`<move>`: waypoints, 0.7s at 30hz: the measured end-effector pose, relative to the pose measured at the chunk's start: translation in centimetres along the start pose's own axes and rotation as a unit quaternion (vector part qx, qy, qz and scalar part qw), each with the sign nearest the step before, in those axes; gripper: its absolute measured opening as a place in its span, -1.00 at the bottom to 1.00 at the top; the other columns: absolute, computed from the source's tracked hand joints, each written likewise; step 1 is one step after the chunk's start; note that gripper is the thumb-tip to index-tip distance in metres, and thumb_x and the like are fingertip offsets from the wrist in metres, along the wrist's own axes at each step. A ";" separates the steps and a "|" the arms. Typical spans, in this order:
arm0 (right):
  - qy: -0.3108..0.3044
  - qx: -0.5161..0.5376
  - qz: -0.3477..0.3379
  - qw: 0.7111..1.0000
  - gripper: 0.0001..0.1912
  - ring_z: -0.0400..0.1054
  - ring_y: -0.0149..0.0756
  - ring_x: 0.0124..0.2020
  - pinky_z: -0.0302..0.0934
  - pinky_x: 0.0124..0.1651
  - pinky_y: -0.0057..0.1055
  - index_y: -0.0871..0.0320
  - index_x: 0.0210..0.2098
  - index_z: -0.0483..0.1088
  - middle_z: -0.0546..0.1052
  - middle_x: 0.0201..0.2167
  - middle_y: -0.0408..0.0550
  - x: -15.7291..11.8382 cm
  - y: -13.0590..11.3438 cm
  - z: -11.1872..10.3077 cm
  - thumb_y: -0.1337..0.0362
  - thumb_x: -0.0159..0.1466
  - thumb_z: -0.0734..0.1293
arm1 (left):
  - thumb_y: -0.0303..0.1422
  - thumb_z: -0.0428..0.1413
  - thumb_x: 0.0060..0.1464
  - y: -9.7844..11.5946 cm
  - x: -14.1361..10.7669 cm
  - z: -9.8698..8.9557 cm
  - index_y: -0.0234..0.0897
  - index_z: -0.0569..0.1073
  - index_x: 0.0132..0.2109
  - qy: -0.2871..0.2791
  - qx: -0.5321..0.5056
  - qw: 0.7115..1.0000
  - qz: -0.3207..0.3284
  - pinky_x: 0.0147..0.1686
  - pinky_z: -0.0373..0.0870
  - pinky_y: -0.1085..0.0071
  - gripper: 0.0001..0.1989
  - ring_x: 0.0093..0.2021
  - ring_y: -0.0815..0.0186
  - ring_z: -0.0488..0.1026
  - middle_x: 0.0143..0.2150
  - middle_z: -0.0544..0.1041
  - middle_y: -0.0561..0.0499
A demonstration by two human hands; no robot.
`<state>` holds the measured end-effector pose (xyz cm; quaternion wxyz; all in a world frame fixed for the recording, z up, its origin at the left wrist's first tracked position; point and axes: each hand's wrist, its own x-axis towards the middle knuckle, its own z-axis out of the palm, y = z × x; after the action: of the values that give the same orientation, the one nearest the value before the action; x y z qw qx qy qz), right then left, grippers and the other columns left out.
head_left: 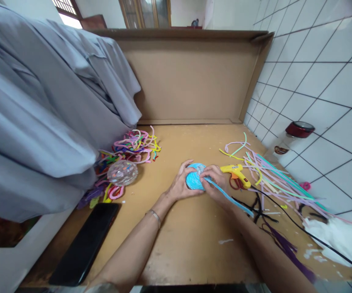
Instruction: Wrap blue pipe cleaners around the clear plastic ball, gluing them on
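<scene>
A round ball wrapped in blue pipe cleaner (193, 181) sits between my hands over the middle of the table. My left hand (180, 182) curls around its left side and holds it. A small whitish, see-through patch shows at the top of the ball. My right hand (215, 183) pinches a light blue pipe cleaner (235, 201) against the ball's upper right side. The loose end of that pipe cleaner trails down to the right over my wrist. Just beyond my right hand lies a yellow hot glue gun (235, 173), with red-handled scissors (236, 182) partly beneath it.
Colourful pipe cleaners (136, 144) and a clear faceted ball (122, 172) lie at left, above a black phone (86, 244). Long pipe cleaners (285, 183), a jar (292, 140), a black cord (285, 215) and white tissue (340, 236) are at right. Cardboard (191, 81) stands behind; grey cloth (42, 101) hangs left.
</scene>
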<state>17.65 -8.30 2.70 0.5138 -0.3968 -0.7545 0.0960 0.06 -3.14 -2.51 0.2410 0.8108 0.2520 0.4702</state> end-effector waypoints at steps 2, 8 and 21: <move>-0.041 0.013 -0.010 0.999 -0.84 0.34 -0.20 -0.18 0.29 -0.12 -0.22 0.05 -0.29 0.43 0.44 -0.28 -0.04 0.1 0.1 -0.3 0.39 0.16 0.28 | -0.18 0.40 -0.27 -0.1 0.0 0.1 -0.13 0.26 0.04 0.015 -0.010 1.000 -0.005 0.18 0.18 -0.10 -0.27 0.30 -0.06 0.18 0.24 0.18 -0.22; -0.017 -0.028 0.025 0.999 -0.68 0.31 -0.16 -0.09 0.24 -0.03 -0.15 0.06 -0.13 0.43 0.43 -0.20 0.00 0.1 1.2 -1.3 0.45 0.21 0.16 | -0.22 0.41 -0.31 -0.1 0.1 -0.1 -0.15 0.27 0.00 0.028 -0.054 0.998 -0.021 0.18 0.21 -0.06 -0.29 0.27 -0.03 0.22 0.21 0.23 -0.20; -0.084 -0.077 0.054 0.992 -0.68 0.40 -0.20 0.01 0.22 0.05 -0.16 0.00 -0.04 0.48 0.58 -0.07 -0.04 0.1 1.2 -0.8 0.25 0.37 0.14 | -0.21 0.42 -0.33 1.2 0.4 0.4 -0.16 0.35 -0.03 -0.008 -0.078 0.997 -0.027 0.19 0.22 -0.03 -0.34 0.26 -0.01 0.23 0.20 0.27 -0.17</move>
<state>18.95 -7.64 2.46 0.4107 -0.4655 -0.7778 0.0984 0.83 -3.85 -1.67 0.3179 0.7864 0.2345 0.4748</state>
